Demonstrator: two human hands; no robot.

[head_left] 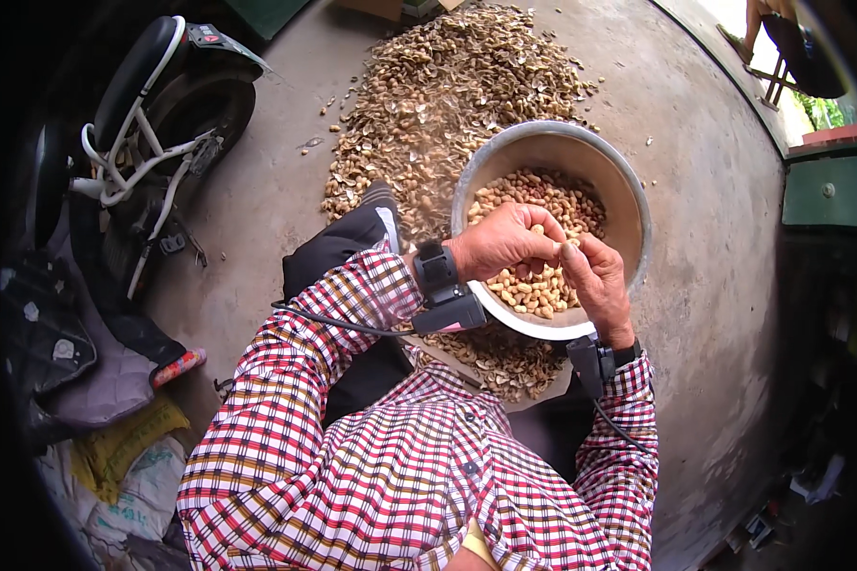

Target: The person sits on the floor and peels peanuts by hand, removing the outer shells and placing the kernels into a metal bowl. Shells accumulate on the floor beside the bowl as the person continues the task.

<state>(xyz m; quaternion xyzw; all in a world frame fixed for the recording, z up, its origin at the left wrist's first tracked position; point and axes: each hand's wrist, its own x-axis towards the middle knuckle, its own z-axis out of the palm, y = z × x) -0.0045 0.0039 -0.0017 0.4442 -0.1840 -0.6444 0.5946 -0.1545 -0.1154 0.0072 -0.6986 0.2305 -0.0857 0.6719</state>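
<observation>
A wide metal basin (pixel 635 181) stands on the floor in front of me, partly filled with unshelled peanuts (pixel 533 295). Some reddish kernels show among them toward the far right of the heap. Over the basin, my left hand (pixel 507 238) and my right hand (pixel 600 282) meet at the fingertips. Thumb and fingers of both are pinched together around a pale peanut (pixel 540 229), largely covered by the fingers. Each wrist wears a black strapped device with a cable.
A large heap of empty peanut shells (pixel 438 86) spreads beyond my shoe and behind the basin. More shells (pixel 505 360) lie between my legs. At left stands a two-wheeler (pixel 152 124), with sacks (pixel 129 447) nearer me. Someone's leg and a stool (pixel 779 76) appear far right.
</observation>
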